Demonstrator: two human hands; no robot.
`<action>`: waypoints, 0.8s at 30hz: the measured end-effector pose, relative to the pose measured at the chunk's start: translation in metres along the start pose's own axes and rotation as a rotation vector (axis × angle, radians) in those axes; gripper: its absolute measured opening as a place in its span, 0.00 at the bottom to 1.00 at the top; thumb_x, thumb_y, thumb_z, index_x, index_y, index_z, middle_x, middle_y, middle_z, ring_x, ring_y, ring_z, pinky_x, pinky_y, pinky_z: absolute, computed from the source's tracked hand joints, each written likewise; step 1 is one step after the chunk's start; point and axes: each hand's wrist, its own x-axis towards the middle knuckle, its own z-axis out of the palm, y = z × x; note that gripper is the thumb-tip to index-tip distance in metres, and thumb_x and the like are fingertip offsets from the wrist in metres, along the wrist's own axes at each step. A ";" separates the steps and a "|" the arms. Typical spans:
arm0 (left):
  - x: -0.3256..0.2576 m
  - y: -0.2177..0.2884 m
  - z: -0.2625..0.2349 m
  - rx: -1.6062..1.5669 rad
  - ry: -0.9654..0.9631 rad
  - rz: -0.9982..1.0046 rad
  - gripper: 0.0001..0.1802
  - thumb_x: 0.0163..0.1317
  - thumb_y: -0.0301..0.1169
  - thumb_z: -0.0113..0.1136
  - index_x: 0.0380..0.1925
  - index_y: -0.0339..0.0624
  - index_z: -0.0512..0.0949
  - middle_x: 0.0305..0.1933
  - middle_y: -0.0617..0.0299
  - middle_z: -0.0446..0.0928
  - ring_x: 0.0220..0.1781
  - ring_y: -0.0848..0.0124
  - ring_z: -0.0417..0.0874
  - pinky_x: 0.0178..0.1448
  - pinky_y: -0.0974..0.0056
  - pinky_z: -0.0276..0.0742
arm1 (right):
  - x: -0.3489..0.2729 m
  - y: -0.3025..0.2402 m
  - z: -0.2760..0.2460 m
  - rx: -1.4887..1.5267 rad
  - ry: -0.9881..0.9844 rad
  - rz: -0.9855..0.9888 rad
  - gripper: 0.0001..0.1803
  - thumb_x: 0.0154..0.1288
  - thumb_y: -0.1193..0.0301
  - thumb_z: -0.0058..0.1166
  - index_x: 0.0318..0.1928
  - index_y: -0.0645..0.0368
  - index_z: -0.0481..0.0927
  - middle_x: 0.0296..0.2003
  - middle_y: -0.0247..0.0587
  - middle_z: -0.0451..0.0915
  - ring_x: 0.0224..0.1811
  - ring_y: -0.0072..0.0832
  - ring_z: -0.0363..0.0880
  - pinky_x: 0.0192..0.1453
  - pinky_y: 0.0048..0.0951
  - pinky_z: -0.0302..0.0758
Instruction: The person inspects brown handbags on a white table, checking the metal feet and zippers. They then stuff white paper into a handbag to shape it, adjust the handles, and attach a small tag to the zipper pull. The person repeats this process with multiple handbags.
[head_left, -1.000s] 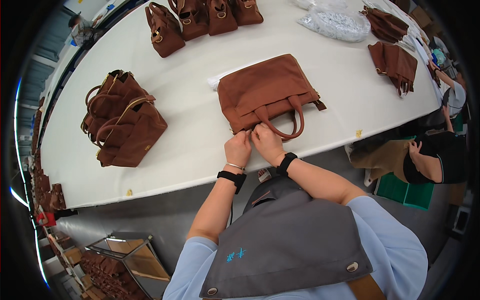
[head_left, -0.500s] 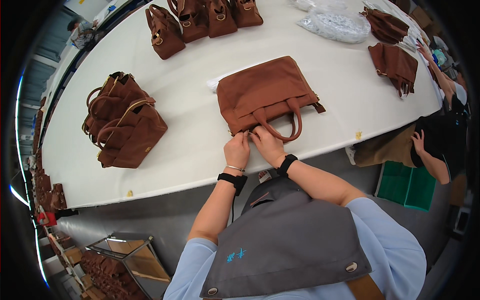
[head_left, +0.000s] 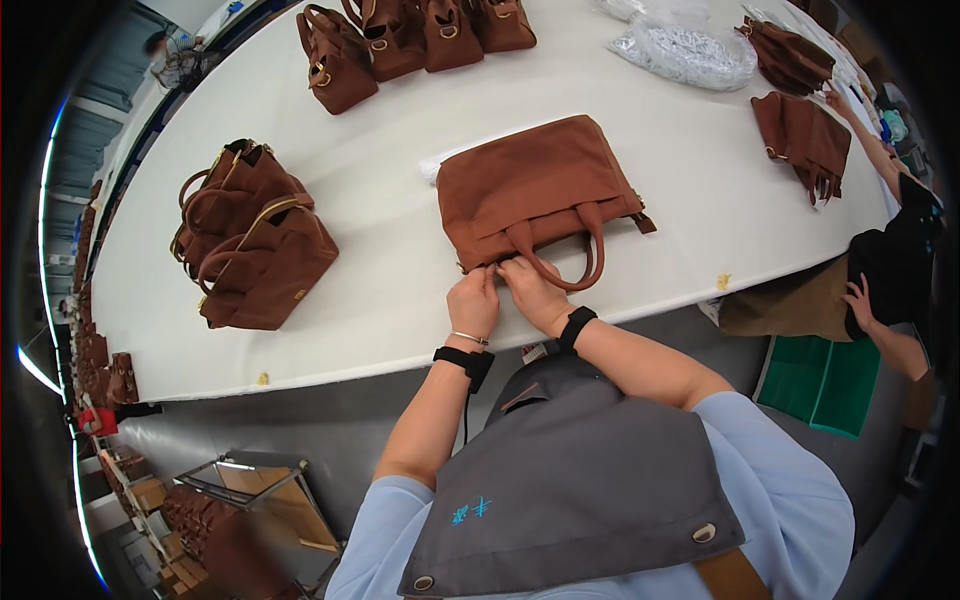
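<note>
A brown handbag [head_left: 530, 185] lies flat on the white table in front of me, its opening and two looped handles [head_left: 592, 250] toward me. At the bag's near left edge, my left hand [head_left: 473, 303] is closed in a pinch on the rim. Close beside it, partly under the handle loops, my right hand [head_left: 535, 297] has its fingers closed on the same edge. The exact spot between the fingertips is too small to make out. Gold hardware and a brown zip tab [head_left: 643, 222] show at the bag's sides.
To the left stand several upright brown handbags [head_left: 270, 260], with more bags [head_left: 385, 45] at the far side. Clear plastic wrapping [head_left: 690, 55] lies far right, near two bags [head_left: 800, 135]. A co-worker [head_left: 885, 270] stands right of the table by a green bin [head_left: 815, 385].
My view has shifted slightly. Both hands keep their hold at the bag's near edge, with only small finger movement. The co-worker's arm at the right has moved a little.
</note>
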 end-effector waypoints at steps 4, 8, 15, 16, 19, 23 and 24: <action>0.004 0.003 0.000 0.029 0.028 0.017 0.16 0.68 0.34 0.56 0.21 0.39 0.74 0.18 0.47 0.75 0.21 0.47 0.77 0.25 0.51 0.71 | 0.000 -0.002 -0.004 0.028 0.036 0.047 0.06 0.63 0.74 0.55 0.33 0.64 0.76 0.31 0.51 0.78 0.36 0.52 0.76 0.39 0.48 0.73; 0.002 0.007 -0.003 0.036 -0.002 -0.023 0.13 0.67 0.31 0.57 0.24 0.37 0.76 0.21 0.46 0.75 0.23 0.47 0.77 0.27 0.52 0.71 | 0.001 -0.002 -0.001 0.050 0.044 0.125 0.07 0.63 0.73 0.56 0.31 0.64 0.76 0.30 0.53 0.77 0.36 0.53 0.76 0.38 0.48 0.72; 0.001 0.001 -0.001 0.002 -0.036 -0.007 0.13 0.67 0.31 0.56 0.24 0.36 0.75 0.21 0.45 0.75 0.24 0.46 0.77 0.27 0.52 0.70 | 0.002 0.002 0.001 0.139 0.060 0.050 0.06 0.64 0.74 0.55 0.32 0.64 0.77 0.28 0.54 0.78 0.34 0.53 0.77 0.37 0.48 0.73; 0.001 0.001 -0.001 -0.005 -0.044 -0.002 0.13 0.67 0.30 0.56 0.24 0.36 0.75 0.22 0.45 0.75 0.24 0.46 0.77 0.28 0.52 0.70 | 0.002 0.003 0.001 0.139 0.053 0.045 0.06 0.64 0.74 0.55 0.32 0.64 0.78 0.29 0.54 0.79 0.34 0.53 0.78 0.37 0.48 0.73; 0.000 -0.001 -0.002 -0.027 -0.055 0.002 0.14 0.68 0.30 0.55 0.24 0.35 0.75 0.21 0.45 0.74 0.23 0.48 0.76 0.28 0.53 0.70 | 0.002 0.005 0.001 0.159 0.038 0.023 0.05 0.64 0.74 0.54 0.34 0.64 0.79 0.30 0.54 0.80 0.35 0.53 0.79 0.37 0.46 0.74; 0.000 -0.006 -0.001 -0.084 -0.073 0.002 0.14 0.70 0.31 0.54 0.25 0.35 0.75 0.20 0.47 0.74 0.22 0.50 0.75 0.28 0.56 0.71 | 0.002 0.009 0.000 0.191 0.029 0.001 0.05 0.64 0.74 0.54 0.35 0.64 0.80 0.32 0.54 0.81 0.36 0.52 0.80 0.38 0.45 0.75; 0.000 -0.007 -0.001 -0.087 -0.070 0.005 0.14 0.70 0.31 0.54 0.26 0.35 0.75 0.20 0.48 0.74 0.21 0.51 0.75 0.28 0.56 0.71 | 0.003 0.010 0.000 0.204 0.035 -0.027 0.05 0.64 0.74 0.54 0.34 0.64 0.78 0.30 0.54 0.80 0.35 0.52 0.79 0.37 0.46 0.74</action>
